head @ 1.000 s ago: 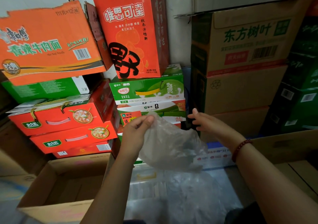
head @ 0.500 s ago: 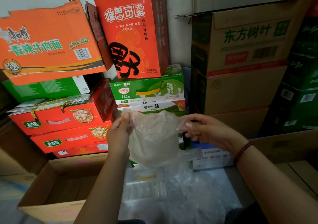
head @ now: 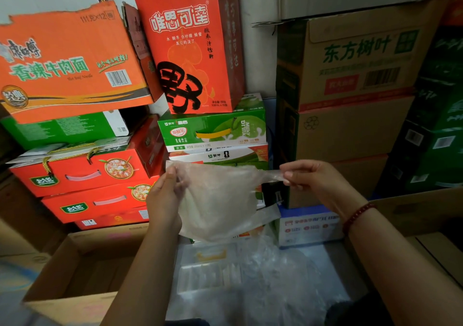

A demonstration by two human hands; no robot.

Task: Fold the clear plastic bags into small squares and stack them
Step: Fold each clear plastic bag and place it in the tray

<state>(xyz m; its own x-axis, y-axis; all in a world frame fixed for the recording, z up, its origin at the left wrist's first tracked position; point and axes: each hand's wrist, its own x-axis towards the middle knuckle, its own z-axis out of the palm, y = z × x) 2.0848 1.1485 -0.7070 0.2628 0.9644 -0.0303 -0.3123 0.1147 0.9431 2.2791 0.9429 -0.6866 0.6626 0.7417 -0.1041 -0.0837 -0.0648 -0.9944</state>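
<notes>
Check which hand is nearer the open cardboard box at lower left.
Left. The left hand hangs just above the open cardboard box; the right hand is far across, beyond the bag.

The orange carton [head: 70,60] at far left reads "香辣牛肉面", "Hot Beef Noodle" and "111克×12". The tall red gift box [head: 188,42] beside it bears "唯思可達" and a large black "野"; the green carton [head: 213,127] beneath reads "Milky Drink" and "250mL×20". The brown carton [head: 355,60] at far right reads "东方树叶".

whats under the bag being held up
Below the clear bag lies a heap of loose plastic bags over a white tray. What lies beneath the heap is hidden.
</notes>
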